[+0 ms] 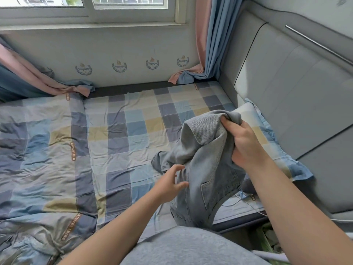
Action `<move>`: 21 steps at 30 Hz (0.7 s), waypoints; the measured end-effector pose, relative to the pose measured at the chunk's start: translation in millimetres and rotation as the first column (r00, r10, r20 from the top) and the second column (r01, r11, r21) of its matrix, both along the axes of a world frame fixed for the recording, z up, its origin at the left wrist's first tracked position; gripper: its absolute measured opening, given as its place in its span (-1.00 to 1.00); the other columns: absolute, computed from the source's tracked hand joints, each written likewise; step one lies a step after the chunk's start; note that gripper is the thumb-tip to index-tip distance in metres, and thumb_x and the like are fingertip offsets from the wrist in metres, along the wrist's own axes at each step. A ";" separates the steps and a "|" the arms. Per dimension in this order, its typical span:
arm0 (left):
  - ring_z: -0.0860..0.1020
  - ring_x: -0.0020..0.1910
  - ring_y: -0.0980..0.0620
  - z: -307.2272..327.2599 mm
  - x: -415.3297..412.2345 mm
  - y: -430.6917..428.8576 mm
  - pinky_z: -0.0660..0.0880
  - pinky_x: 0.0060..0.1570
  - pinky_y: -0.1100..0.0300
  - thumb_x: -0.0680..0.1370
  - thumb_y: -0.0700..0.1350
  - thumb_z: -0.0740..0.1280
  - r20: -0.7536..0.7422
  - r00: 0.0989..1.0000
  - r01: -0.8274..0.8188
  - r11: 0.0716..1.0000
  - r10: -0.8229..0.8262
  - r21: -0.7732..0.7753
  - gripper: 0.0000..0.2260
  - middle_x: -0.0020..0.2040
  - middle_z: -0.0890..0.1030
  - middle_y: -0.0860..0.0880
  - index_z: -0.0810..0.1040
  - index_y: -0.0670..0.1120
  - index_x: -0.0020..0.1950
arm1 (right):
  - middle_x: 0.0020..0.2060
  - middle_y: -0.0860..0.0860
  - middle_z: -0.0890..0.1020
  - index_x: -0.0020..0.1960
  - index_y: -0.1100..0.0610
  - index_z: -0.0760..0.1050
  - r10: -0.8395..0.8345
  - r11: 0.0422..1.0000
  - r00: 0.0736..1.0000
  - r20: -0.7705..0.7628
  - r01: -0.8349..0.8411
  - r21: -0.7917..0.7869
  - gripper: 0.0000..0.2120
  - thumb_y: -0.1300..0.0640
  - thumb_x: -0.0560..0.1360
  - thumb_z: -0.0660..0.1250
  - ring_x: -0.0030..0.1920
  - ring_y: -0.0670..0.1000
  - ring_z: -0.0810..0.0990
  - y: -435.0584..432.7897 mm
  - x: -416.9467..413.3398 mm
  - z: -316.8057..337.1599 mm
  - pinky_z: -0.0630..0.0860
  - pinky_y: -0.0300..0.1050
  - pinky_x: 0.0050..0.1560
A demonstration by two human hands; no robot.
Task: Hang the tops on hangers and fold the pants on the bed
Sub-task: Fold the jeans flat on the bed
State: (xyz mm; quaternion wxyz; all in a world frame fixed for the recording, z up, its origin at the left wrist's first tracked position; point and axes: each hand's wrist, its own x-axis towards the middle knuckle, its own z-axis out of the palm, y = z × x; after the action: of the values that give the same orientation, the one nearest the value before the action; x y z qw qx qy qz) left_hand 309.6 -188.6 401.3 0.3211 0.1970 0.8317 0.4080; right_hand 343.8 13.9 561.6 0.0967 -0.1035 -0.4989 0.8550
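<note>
Your right grip (246, 144) is clenched on a bunched fold of the jeans (206, 163), holding them raised over the bed (133, 127) (part of the denim rests on the checked sheet). Your left grip (170, 185) is spread and holds nothing, fingers just beside the denim. A pillow (267, 131) lies behind the right grip.

Daylight comes through the window (126, 8) well beyond the left hand (170, 185), pink-and-blue curtain (210, 35) hanging beside it, padded grey headboard (286, 83) right of the right hand (246, 144).
</note>
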 end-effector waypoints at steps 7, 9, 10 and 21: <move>0.44 0.35 -0.02 2.3 -12.8 29.6 0.39 0.34 -0.02 0.52 -0.03 0.48 -0.113 0.972 0.205 0.978 -0.207 -0.025 -0.45 0.35 0.49 0.01 0.36 -0.03 0.45 | -0.08 0.13 0.72 -0.03 0.18 0.70 -0.006 0.998 1.000 0.025 0.008 -0.063 -0.81 0.12 0.50 0.35 -0.03 0.06 0.71 4.5 -2.7 5.4 0.64 -0.09 -0.06; 0.50 0.20 -0.04 -3.4 -8.3 34.6 0.45 0.21 0.01 0.54 0.00 0.45 -0.138 0.964 0.221 0.973 -0.229 -0.066 -0.58 0.16 0.52 0.02 0.41 -0.03 0.33 | -0.10 0.12 0.72 -0.04 0.17 0.70 -0.037 0.997 0.999 0.040 0.039 -0.072 -0.81 0.15 0.55 0.31 -0.04 0.05 0.71 8.7 -1.8 4.6 0.64 -0.08 -0.06; 0.52 0.15 -0.03 -6.1 -5.7 36.6 0.47 0.16 0.05 0.55 0.04 0.43 -0.108 0.972 0.204 0.978 -0.207 -0.041 -0.61 0.12 0.52 0.03 0.42 -0.03 0.31 | -0.10 0.12 0.71 -0.05 0.16 0.70 -0.052 0.996 0.998 0.043 0.056 -0.076 -0.78 0.15 0.59 0.28 -0.03 0.05 0.71 10.5 -0.9 3.5 0.64 -0.08 -0.05; 0.62 -0.12 0.02 15.3 0.5 78.2 0.52 -0.11 0.12 0.49 0.06 0.45 0.203 0.978 0.044 0.998 -0.051 0.040 -0.70 -0.08 0.70 -0.07 0.64 -0.19 -0.03 | -0.08 0.16 0.71 -0.05 0.17 0.71 -0.094 0.993 0.994 0.049 0.097 -0.067 -0.81 0.11 0.48 0.35 -0.02 0.09 0.71 10.7 2.1 -3.7 0.64 -0.04 -0.04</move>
State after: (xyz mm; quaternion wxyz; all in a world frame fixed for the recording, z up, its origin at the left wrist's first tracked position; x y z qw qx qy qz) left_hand 310.2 -110.4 416.6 0.4107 0.1795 0.7823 0.4326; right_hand 345.9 24.6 557.9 0.1224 -0.1500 -0.4654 0.8637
